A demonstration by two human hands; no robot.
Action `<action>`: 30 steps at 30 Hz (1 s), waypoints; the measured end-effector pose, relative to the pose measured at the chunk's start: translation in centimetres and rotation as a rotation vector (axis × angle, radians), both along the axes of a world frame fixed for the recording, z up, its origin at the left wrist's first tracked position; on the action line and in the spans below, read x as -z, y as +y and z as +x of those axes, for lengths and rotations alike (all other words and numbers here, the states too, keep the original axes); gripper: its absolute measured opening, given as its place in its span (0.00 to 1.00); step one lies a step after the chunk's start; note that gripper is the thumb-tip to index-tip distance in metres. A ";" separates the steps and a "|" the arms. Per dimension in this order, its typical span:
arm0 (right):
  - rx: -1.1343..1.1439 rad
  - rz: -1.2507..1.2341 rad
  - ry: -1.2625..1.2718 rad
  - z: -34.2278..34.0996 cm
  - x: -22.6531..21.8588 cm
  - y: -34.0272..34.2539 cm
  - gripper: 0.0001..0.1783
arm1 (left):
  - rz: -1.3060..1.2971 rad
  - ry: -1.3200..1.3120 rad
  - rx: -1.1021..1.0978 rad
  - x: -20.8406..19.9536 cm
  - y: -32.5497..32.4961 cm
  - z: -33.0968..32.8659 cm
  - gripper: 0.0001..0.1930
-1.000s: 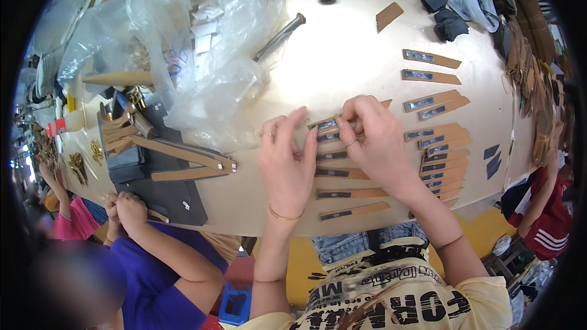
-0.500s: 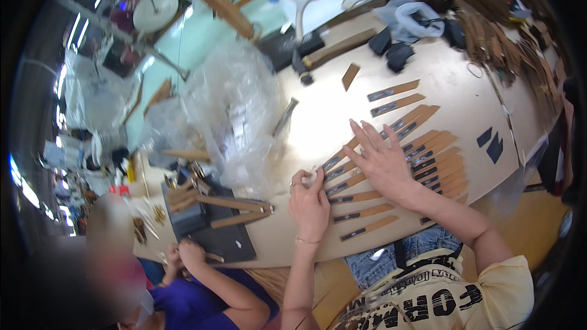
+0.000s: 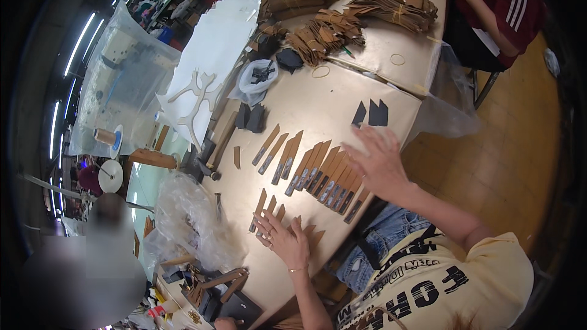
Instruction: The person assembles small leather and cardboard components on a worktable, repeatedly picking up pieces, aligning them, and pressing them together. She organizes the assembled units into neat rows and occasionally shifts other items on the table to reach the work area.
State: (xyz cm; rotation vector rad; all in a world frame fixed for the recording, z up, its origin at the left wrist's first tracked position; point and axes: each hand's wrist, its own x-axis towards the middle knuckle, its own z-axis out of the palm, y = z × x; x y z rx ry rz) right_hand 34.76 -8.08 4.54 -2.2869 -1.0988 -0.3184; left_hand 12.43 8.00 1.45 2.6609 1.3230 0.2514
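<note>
My left hand (image 3: 285, 239) lies flat, fingers apart, on several brown strips (image 3: 267, 206) near the table's front edge. My right hand (image 3: 379, 157) hovers open, a little blurred, over the right end of a long row of brown leather strips (image 3: 321, 170) with dark printed tabs. It holds nothing. Three dark pointed pieces (image 3: 370, 112) lie just beyond it on the beige table (image 3: 306, 101).
Crumpled clear plastic (image 3: 186, 220) and wooden-handled tools (image 3: 223, 281) lie to the left. A hammer (image 3: 214, 153), dark pieces (image 3: 251, 117) and a white bag (image 3: 257, 79) sit farther back. Bundles of brown pieces (image 3: 342, 15) cover the far table, where a person in red (image 3: 495, 6) sits.
The view has swung sharply right. My right hand has lifted off the strips and moved right; my left hand stays pressed on the strips at the left.
</note>
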 end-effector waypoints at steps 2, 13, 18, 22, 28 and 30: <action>0.086 -0.078 0.034 1.5 0.9 -2.8 0.21 | -0.046 -0.001 -0.018 0.5 -0.3 0.3 0.40; 0.131 -0.229 -0.036 8.0 8.2 -6.2 0.26 | 0.014 -0.015 -0.065 2.0 -0.4 0.1 0.40; 0.089 -0.151 -0.092 8.4 9.1 -6.4 0.28 | 0.023 -0.092 -0.081 2.1 -0.3 0.0 0.42; 0.103 -0.085 -0.057 8.1 8.6 -6.2 0.29 | 0.011 -0.636 -0.066 0.8 -0.2 -1.1 0.44; 0.129 0.001 -0.045 7.0 5.2 -5.9 0.23 | 0.060 -0.735 -0.135 -1.6 -1.6 -2.0 0.25; 0.064 0.065 0.019 6.3 3.6 -4.7 0.18 | 0.085 -0.618 -0.026 -1.8 -2.6 -1.3 0.19</action>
